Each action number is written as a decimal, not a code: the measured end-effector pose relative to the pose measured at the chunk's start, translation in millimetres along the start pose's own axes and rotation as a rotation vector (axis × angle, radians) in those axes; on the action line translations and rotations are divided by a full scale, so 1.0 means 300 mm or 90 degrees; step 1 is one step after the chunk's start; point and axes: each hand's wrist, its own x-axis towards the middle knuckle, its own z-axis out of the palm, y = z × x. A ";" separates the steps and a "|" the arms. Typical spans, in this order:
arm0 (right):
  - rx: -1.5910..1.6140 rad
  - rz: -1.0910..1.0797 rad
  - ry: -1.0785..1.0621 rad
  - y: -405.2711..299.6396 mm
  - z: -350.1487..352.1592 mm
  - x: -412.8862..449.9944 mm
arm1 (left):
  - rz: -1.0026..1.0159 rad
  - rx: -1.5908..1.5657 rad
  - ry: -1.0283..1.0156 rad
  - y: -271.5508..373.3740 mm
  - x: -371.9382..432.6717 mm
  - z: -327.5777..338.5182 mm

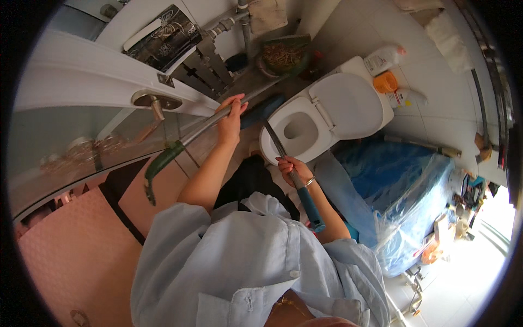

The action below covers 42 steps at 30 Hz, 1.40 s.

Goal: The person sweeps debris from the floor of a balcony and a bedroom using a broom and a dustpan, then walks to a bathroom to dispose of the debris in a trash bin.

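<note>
My left hand (pixel 231 118) is closed around a long metal pole (pixel 210 121) with a green plastic hooked grip (pixel 163 161). The pole slants away to the upper right, towards a green-edged thing with straw-coloured strands (pixel 284 54); I cannot tell whether they are joined. In my right hand (pixel 295 169) is a second metal pole (pixel 274 139) with a teal grip (pixel 309 208), its lower end in front of the toilet bowl (pixel 267 143). Near that end a dark blue flat piece (pixel 263 110), perhaps a dustpan, lies on the floor.
A white door with a metal lever handle (pixel 155 104) stands close on the left. The toilet lid (pixel 347 106) is raised; bottles and an orange tub (pixel 385 82) stand on the tank. Blue plastic sheeting (pixel 384 175) covers something at the right. Pipes (pixel 244 28) run along the wall.
</note>
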 end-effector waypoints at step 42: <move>-0.039 0.082 0.046 -0.395 0.079 0.053 | -0.208 -0.586 0.335 -0.886 0.302 -0.131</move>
